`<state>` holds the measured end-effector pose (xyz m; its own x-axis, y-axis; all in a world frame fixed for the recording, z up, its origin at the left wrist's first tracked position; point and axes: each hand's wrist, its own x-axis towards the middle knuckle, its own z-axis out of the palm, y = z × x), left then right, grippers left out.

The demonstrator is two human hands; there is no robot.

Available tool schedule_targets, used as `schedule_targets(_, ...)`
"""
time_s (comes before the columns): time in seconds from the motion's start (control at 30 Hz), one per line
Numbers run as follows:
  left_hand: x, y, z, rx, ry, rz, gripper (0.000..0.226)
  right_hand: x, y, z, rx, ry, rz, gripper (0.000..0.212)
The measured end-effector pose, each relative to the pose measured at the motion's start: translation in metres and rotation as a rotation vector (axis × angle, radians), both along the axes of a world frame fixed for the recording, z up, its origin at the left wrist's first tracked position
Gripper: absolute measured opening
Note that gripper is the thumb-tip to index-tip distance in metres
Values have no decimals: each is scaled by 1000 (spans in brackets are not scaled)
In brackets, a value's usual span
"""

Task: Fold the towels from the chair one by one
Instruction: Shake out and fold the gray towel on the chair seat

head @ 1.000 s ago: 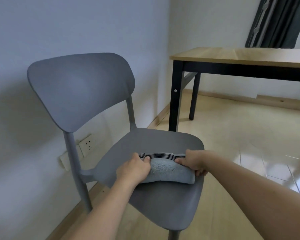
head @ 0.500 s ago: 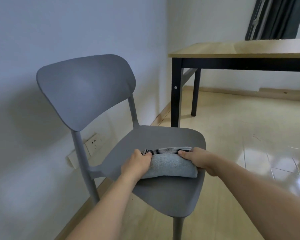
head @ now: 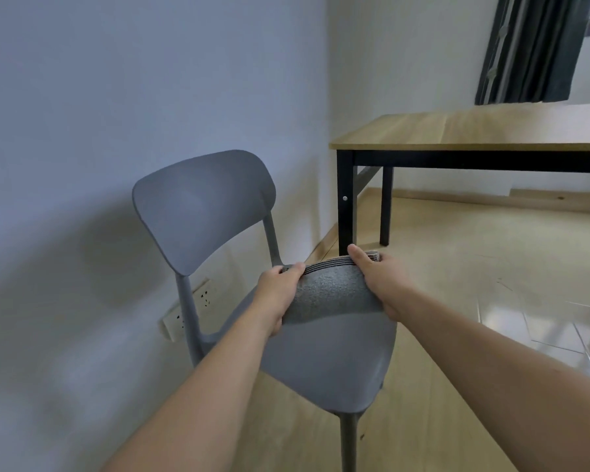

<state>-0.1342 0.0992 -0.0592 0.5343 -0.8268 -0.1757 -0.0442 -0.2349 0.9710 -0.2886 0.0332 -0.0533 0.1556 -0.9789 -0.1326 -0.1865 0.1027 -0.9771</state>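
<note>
Nearest to us, two bare forearms reach forward from the bottom edge, both cut off at the frame. Our left hand (head: 277, 294) grips the left end of one folded grey towel (head: 334, 294), thumb on top and fingers curled under it out of sight. Our right hand (head: 380, 282) grips the right end the same way, thumb laid over the striped border, the other fingers hidden behind the cloth. We see a single towel; how many layers it has we cannot tell. Its far edge carries a band of dark and light stripes, and no label or writing can be read on it.

The towel is held up over the seat of the grey chair (head: 324, 366), sagging a little between the hands. We cannot tell for certain whether its underside touches the seat. Of the chair's legs only one front leg and the left rear post show plainly; the rest are hidden or cut off.

Behind the chair's left post, a white socket strip (head: 189, 310) sits low on the wall, partly covered by the post. Further off stands one wooden-topped table (head: 474, 131) on black legs, cut off at the right edge. Beyond it hangs a dark curtain (head: 532, 46), cropped at the top.
</note>
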Motion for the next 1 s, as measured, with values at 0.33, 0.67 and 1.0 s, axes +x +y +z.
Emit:
schedule_targets(0.33,3,-132,-53,-25,-309,116,23,14,-130,-56,150,37,-15,49)
schedule_targets(0.67,-77,-207,137,195,-5,85,28,-65,-202,134,454,58,-153,19)
schedule_targets(1.0,-195,-166,430,293,-438,-89,32,-185,-144,403,616,60,-218,16)
